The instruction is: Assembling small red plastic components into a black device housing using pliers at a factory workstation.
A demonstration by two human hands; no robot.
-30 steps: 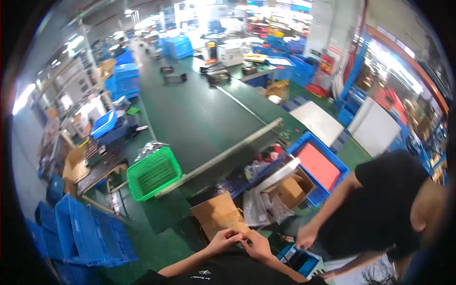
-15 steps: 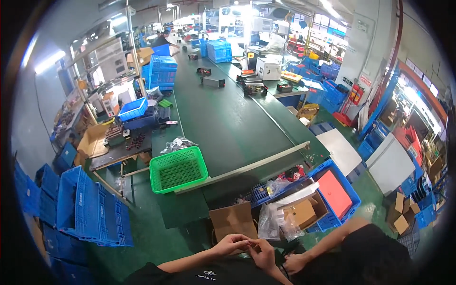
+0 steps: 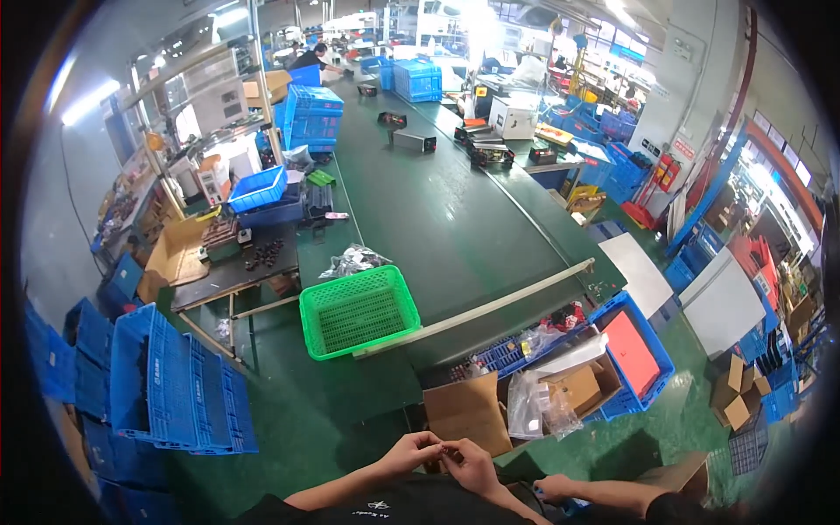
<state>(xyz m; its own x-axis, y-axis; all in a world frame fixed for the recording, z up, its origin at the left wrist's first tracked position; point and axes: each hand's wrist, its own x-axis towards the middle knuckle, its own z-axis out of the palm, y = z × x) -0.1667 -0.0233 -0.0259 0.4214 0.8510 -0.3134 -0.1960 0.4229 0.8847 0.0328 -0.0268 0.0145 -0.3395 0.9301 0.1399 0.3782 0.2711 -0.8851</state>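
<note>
My left hand (image 3: 413, 452) and my right hand (image 3: 472, 465) meet low in front of my body, fingertips pressed together. Between them is a tiny dark reddish thing, too small to name. Just beyond my hands stands a cardboard box with a raised brown flap (image 3: 468, 413); clear plastic bags (image 3: 528, 404) and packing pieces lie in it. A co-worker's hand (image 3: 553, 488) reaches in from the right, beside my right forearm; what it touches is hidden.
A green basket (image 3: 360, 315) stands at the near end of the long green conveyor (image 3: 429, 219). Blue crates (image 3: 179, 385) are at the left. A blue bin (image 3: 652, 398) with a red sheet sits right of the cardboard box. Metal-cased units (image 3: 413, 141) lie farther up the belt.
The view has shifted, so the conveyor and basket appear farther right. My hands stay pinched together. The co-worker's arm has moved right and lower, and an open cardboard box shows behind it.
</note>
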